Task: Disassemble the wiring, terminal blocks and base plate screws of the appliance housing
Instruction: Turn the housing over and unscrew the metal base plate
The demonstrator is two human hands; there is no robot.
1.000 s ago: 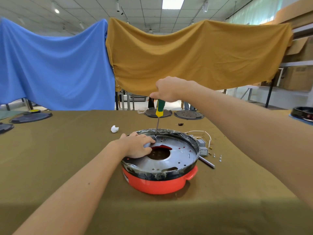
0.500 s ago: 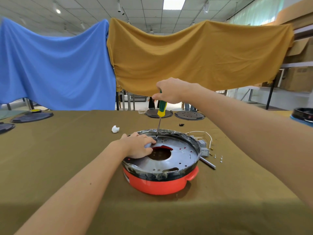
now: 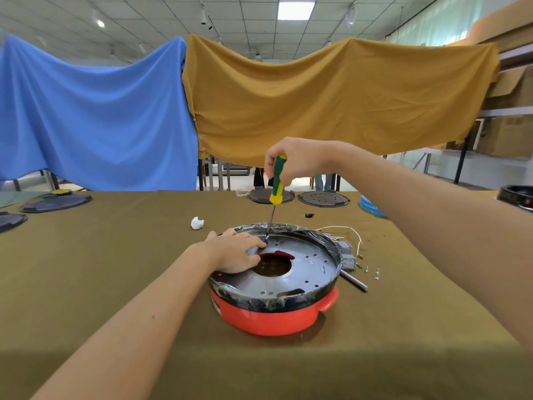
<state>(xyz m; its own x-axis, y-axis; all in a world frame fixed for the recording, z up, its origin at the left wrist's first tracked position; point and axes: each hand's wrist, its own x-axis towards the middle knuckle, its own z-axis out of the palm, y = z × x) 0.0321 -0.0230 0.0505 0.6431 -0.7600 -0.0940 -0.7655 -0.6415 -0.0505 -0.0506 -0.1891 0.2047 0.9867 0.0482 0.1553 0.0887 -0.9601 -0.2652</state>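
Note:
A round red appliance housing (image 3: 268, 317) sits upside down on the olive table, topped by a silver perforated base plate (image 3: 310, 268) with a central hole. My left hand (image 3: 235, 251) rests flat on the plate's left part, fingertips beside the screwdriver tip. My right hand (image 3: 291, 161) grips the green and yellow screwdriver (image 3: 277, 184) by its handle, held almost upright, its tip set on the plate's far rim. To the right of the housing lie white wires (image 3: 343, 229), grey terminal blocks (image 3: 346, 254) and small loose screws (image 3: 375, 272).
A metal rod (image 3: 353, 281) lies against the housing's right side. A white crumpled piece (image 3: 197, 223) lies to the far left of it. Dark round plates (image 3: 323, 199) sit along the far edge, more discs (image 3: 54, 202) at far left. Blue and mustard cloths hang behind.
My right hand has shifted its hold on the screwdriver handle, so more of the green handle shows below the fingers. The tip stays at the same spot, and my left hand has not moved.

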